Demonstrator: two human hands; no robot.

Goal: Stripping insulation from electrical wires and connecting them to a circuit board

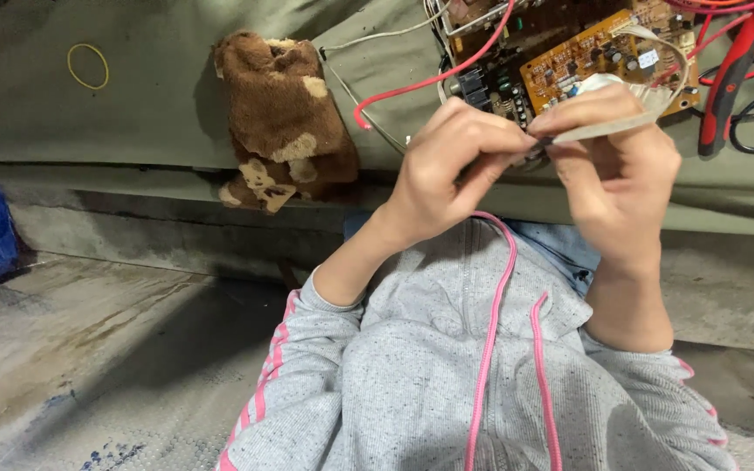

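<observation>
Now, hands: your left hand and right hand meet, both pinching a flat ribbon cable (pale, slightly curled).
Cable: held above the bench edge, beside the orange circuit board.

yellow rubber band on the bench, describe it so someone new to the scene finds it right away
Start at the olive-green cloth that covers the bench, and go to its far left, well left of the brown fuzzy rag. The rubber band lies flat there as a thin yellow loop, on its own. Everything else thin and looped, the red wire and the white ones, sits by the circuit boards on the right.
</observation>
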